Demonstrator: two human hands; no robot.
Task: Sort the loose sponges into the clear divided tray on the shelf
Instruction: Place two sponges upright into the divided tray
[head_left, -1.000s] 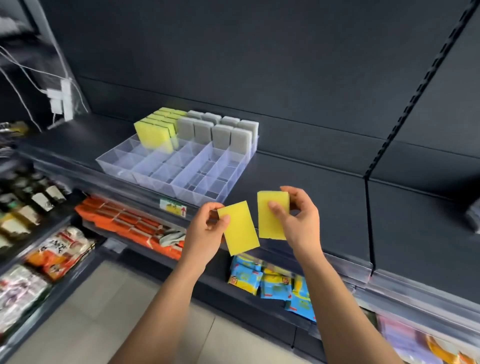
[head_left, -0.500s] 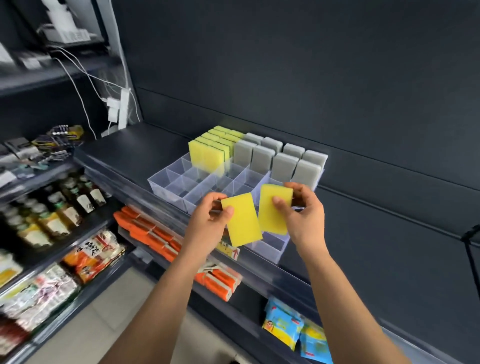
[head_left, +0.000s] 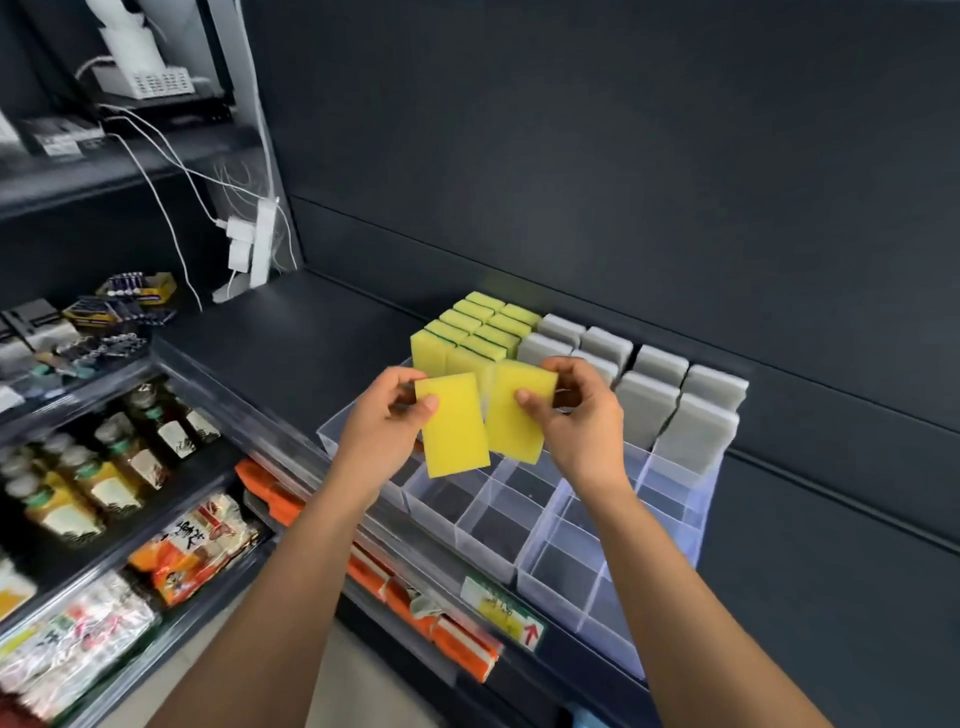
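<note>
Left hand pinching one yellow sponge, right hand pinching another, both upright, likely to drop edgewise into clear tray cells below fingertips, just before stacked yellow row

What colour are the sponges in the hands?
Both sponges are yellow, seen in the head view.

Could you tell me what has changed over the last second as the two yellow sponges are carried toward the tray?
Both hands moved up and forward from in front of the shelf edge to over the tray, near its yellow rows. The left hand keeps its sponge, the right hand its sponge; nothing was let go. The grey sponges and the empty front compartments look unchanged.
</note>
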